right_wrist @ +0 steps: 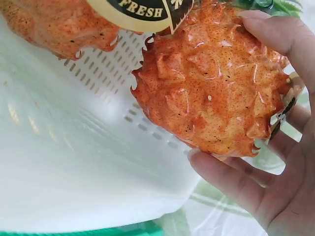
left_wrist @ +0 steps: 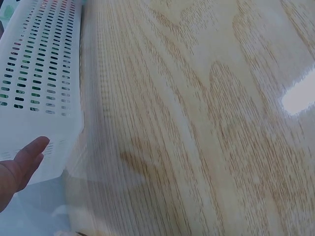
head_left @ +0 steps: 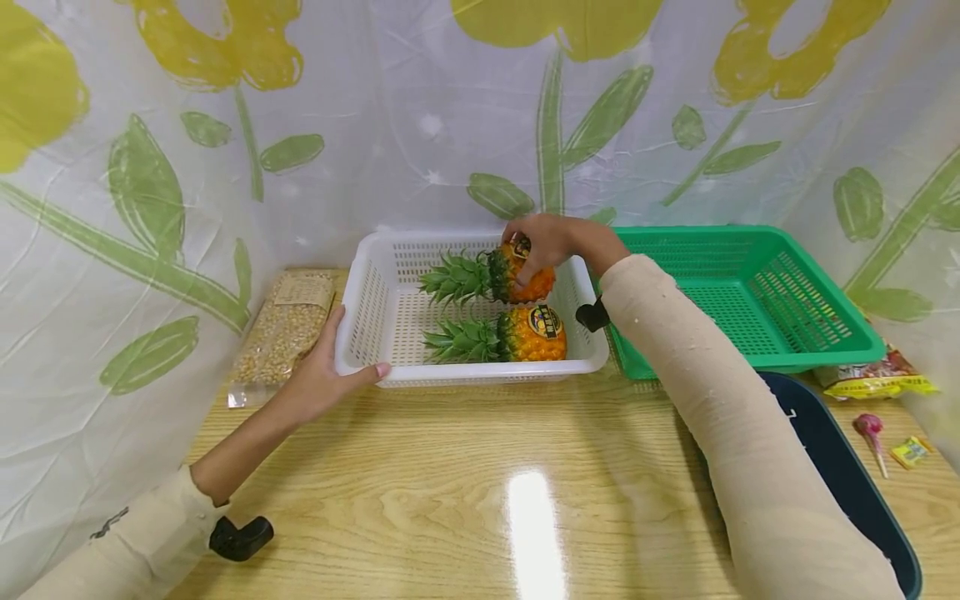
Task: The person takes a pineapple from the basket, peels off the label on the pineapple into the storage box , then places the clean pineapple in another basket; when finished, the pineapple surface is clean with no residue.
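A white slotted basket (head_left: 360, 329) stands on the wooden table. Two small orange pineapples with green crowns are in it. My right hand (head_left: 542, 242) grips the far pineapple (head_left: 517, 279) from above, its fingers curled round the orange body (right_wrist: 216, 93). The near pineapple (head_left: 528, 335) lies on its side on the basket floor, with a round label; its labelled body (right_wrist: 74, 24) shows in the right wrist view. My left hand (head_left: 324, 375) holds the basket's front left corner, thumb (left_wrist: 30, 150) lying along the outer wall (left_wrist: 39, 73).
A green basket (head_left: 750, 292) stands right of the white one. A clear bag of kernels (head_left: 288, 329) lies at the left. A dark blue bin (head_left: 847, 467), a snack packet (head_left: 877, 375), a lollipop (head_left: 870, 429) and a yellow sweet (head_left: 910, 451) are at the right. Floral sheeting walls surround the table.
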Tool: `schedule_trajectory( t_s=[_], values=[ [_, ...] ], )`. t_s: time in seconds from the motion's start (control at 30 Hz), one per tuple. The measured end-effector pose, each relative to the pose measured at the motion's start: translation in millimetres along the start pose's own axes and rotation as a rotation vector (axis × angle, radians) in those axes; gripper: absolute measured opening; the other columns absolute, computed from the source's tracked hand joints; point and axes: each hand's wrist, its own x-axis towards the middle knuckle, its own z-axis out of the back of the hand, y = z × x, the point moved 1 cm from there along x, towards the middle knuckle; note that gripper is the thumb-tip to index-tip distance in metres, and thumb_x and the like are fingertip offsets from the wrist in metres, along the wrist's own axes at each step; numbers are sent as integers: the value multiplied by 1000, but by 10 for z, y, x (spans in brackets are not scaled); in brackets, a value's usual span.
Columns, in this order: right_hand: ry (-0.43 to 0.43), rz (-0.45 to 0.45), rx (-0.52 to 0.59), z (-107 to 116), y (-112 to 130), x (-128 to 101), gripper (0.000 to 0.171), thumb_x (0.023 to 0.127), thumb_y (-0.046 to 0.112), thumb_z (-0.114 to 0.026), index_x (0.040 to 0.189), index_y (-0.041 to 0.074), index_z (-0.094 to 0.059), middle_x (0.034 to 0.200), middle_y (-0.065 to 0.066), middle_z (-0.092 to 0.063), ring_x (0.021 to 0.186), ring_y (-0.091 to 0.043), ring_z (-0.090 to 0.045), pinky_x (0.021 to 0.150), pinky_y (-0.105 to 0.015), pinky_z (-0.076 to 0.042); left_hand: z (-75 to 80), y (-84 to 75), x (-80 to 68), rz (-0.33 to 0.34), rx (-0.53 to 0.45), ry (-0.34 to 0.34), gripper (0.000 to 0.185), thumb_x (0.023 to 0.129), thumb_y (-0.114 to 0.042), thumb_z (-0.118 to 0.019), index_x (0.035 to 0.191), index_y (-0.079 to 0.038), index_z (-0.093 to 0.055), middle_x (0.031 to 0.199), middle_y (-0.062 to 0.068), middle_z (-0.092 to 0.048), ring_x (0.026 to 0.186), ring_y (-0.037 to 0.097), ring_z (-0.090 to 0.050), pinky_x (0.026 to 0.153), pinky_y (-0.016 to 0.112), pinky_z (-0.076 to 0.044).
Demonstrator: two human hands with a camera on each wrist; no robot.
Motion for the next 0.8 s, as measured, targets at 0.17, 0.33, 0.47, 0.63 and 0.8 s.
schedule_trajectory(
  t_s=[0.17, 0.33, 0.47, 0.63, 0.8],
  values=[
    [-30, -4, -9, 28, 9, -54, 83, 85, 39, -80, 153, 16, -38, 156, -14, -38, 139, -34, -41, 106, -50, -44, 1, -9, -4, 0, 6, 2, 118, 89, -49, -73, 160, -22, 17, 157, 34, -26, 136, 52, -42, 109, 66, -37],
    [-72, -15, -17, 53, -18, -83, 88, 84, 39, -81, 155, 14, -35, 158, -15, -35, 142, -36, -38, 109, -53, -42, 3, -16, -3, -2, 15, 1, 118, 89, -50, -73, 160, -22, 17, 157, 35, -25, 136, 53, -41, 109, 67, -37],
    [-97, -19, -27, 72, -52, -111, 89, 83, 40, -82, 155, 14, -37, 158, -15, -37, 141, -36, -39, 109, -53, -42, 2, -19, -4, -1, 18, 2, 118, 89, -50, -73, 160, -22, 18, 157, 35, -26, 136, 53, -41, 109, 67, -36],
    [-98, 0, -20, 107, -75, -161, 88, 83, 40, -81, 154, 14, -38, 158, -14, -37, 142, -37, -38, 109, -54, -42, 1, -15, -3, -7, 7, 4, 119, 89, -49, -73, 160, -22, 18, 158, 35, -25, 136, 53, -41, 110, 68, -35],
    [-109, 19, -11, 138, -78, -229, 87, 82, 42, -82, 153, 15, -40, 156, -13, -40, 142, -36, -39, 109, -53, -42, -2, -12, -1, -15, -5, 3, 118, 89, -47, -73, 160, -22, 18, 157, 35, -25, 136, 53, -42, 109, 67, -37]
  ],
)
